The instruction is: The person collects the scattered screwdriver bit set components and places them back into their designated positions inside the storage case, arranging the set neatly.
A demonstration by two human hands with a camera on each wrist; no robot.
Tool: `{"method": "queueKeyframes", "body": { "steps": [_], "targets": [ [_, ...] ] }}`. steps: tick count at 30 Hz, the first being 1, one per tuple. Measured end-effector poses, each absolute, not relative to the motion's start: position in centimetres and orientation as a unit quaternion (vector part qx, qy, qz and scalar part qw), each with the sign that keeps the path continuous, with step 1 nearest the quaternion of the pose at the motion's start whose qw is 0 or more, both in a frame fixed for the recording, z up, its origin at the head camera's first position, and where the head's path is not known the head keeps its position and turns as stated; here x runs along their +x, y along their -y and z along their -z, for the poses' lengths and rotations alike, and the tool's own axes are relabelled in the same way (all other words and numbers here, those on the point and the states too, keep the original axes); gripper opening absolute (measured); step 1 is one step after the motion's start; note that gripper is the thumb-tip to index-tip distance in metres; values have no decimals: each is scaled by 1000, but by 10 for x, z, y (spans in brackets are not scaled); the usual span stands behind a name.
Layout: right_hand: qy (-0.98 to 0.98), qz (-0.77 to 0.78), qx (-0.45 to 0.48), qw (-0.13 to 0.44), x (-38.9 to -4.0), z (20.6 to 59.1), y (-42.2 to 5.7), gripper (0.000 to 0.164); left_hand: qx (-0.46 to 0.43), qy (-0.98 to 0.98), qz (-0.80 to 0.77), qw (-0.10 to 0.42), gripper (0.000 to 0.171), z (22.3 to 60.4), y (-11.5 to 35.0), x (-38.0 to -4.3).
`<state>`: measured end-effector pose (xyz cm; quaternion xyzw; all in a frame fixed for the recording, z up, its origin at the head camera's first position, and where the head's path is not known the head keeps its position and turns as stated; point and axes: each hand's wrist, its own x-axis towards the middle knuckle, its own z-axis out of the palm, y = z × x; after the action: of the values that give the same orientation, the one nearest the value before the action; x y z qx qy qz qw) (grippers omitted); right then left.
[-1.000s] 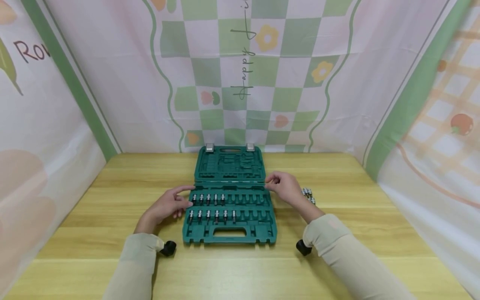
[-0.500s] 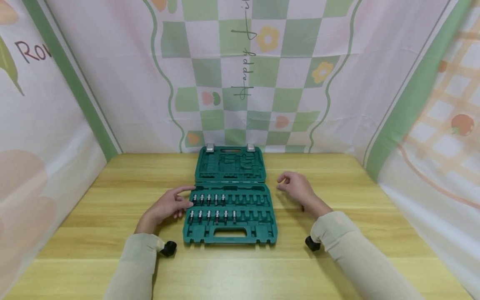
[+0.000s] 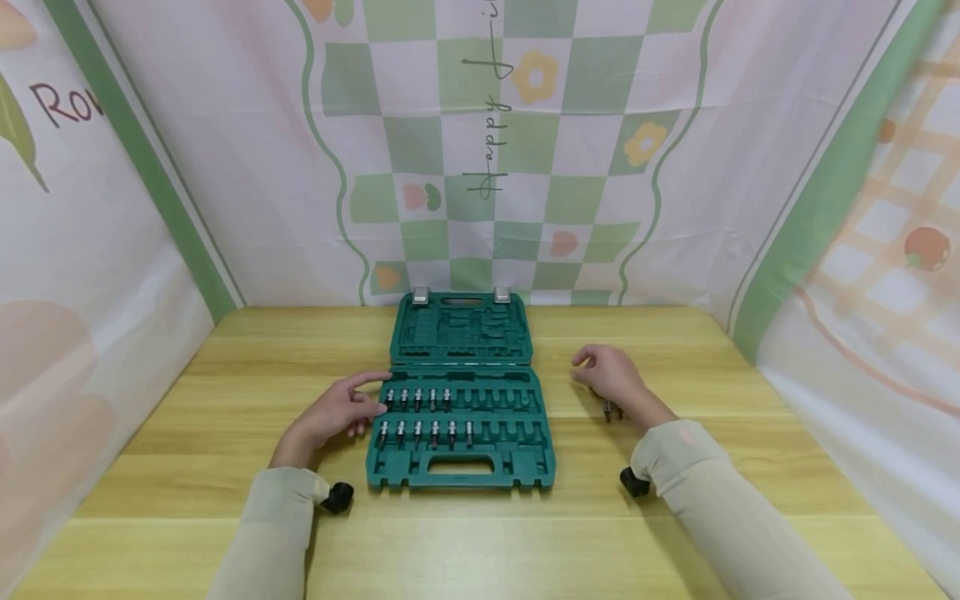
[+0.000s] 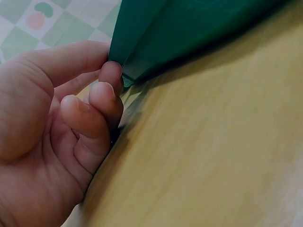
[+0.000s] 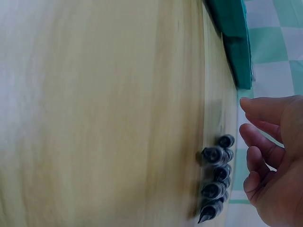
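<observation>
A green tool case [image 3: 461,482] lies unfolded on the table, several bit sockets [image 3: 417,398] standing in two rows on its left half. My left hand [image 3: 333,410] touches the case's left rim with index finger and thumb. In the left wrist view its other fingers [image 4: 90,118] curl loosely beside the case wall [image 4: 142,42]. To the right of the case hovers my right hand [image 3: 611,375], fingers loosely bent and nothing between them. Several loose bit sockets [image 5: 214,191] lie grouped on the table just under it; the hand partly covers them in the head view.
Slots on the right half of the case [image 3: 513,432] hold no sockets. The case lid [image 3: 461,329] leans back near the patterned cloth [image 3: 480,167] behind the wooden table [image 3: 465,542]. Black wrist devices [image 3: 339,497] show at both sleeves.
My right hand has drawn away from the case's right edge, moving right until it is over the loose bit sockets. The left hand has stayed at the left rim.
</observation>
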<state>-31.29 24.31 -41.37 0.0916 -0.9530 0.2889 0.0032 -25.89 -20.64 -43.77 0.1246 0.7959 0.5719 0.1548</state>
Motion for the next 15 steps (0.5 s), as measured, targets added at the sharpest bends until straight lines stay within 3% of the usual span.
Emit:
{"method": "queueKeyframes", "body": {
  "steps": [15],
  "targets": [
    [954,-291,76,-7,-313,416,-251,14,124,-798,-570,154,57,437,206,-258]
  ]
}}
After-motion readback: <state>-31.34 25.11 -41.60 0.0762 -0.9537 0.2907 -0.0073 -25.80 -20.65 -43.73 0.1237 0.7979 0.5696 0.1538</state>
